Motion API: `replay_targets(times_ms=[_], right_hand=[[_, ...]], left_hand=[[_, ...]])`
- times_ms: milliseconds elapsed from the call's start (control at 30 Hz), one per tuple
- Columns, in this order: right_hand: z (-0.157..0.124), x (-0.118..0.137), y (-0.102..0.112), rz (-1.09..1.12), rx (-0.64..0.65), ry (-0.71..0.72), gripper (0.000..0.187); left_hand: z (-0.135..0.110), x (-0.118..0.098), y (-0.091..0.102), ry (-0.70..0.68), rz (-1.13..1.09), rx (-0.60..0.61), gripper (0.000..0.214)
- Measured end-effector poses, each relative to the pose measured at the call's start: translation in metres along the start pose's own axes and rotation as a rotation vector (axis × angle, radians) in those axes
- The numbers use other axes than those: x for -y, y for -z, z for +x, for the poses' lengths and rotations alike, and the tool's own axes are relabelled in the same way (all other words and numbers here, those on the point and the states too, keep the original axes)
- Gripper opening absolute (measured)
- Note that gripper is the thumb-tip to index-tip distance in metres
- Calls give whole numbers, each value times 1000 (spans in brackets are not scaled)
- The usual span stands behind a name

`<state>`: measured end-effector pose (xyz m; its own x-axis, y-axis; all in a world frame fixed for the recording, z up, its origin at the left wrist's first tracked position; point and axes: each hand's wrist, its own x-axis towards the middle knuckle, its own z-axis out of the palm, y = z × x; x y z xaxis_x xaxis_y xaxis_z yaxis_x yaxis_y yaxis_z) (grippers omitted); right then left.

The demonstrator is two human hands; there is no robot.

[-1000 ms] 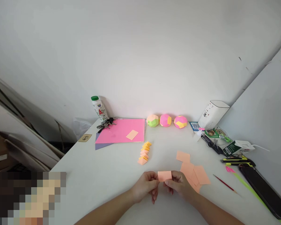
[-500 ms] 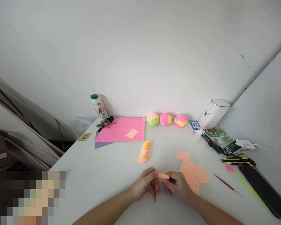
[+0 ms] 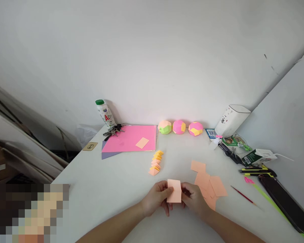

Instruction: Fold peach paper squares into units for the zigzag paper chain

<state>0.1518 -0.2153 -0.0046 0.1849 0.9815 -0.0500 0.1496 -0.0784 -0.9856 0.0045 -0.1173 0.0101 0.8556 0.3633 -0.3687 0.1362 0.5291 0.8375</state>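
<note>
A square of peach paper (image 3: 176, 191), with a crease across it, is held between both hands above the table. My left hand (image 3: 157, 197) pinches its left side, thumb lying on the front face. At the right edge, my right hand (image 3: 194, 197) grips the paper; the fingertips are partly hidden. Beside my right wrist lie several loose peach paper sheets (image 3: 203, 180), overlapping one another. Beyond my left hand, a row of folded paper pieces (image 3: 155, 163) in peach and orange runs away from me.
Three paper balls (image 3: 179, 127) stand by the wall. A pink sheet (image 3: 129, 139) bears a peach slip and keys (image 3: 114, 130), with a white bottle (image 3: 105, 113) behind. At right lie a thin brush (image 3: 243, 194), a utility knife (image 3: 257, 171) and a black case (image 3: 283, 202).
The peach paper, folded narrow and seen nearly edge-on before, is now opened out with its flat face towards me. Both hands stay in nearly the same place.
</note>
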Motion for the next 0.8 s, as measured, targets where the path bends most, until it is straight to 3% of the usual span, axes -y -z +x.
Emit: replay_targets(times_ms=[167, 267, 333, 400, 533, 800], right_hand=[[-1, -11, -1, -38, -87, 250, 40], [0, -9, 1, -131, -8, 447, 29], [1, -6, 2, -129, 40, 501, 18], [2, -2, 2, -108, 62, 475, 12], [1, 3, 4, -147, 65, 332, 18], [0, 5, 4, -41, -48, 77, 19]], left_hand=[[-1, 4, -3, -24, -3, -108, 37], [-2, 7, -5, -63, 1, -146, 37], [-2, 8, -6, -84, -1, -159, 37], [-2, 8, -6, -92, 2, -160, 38], [-2, 7, -6, -103, 22, -137, 37], [-7, 7, -9, -143, 118, -20, 43]])
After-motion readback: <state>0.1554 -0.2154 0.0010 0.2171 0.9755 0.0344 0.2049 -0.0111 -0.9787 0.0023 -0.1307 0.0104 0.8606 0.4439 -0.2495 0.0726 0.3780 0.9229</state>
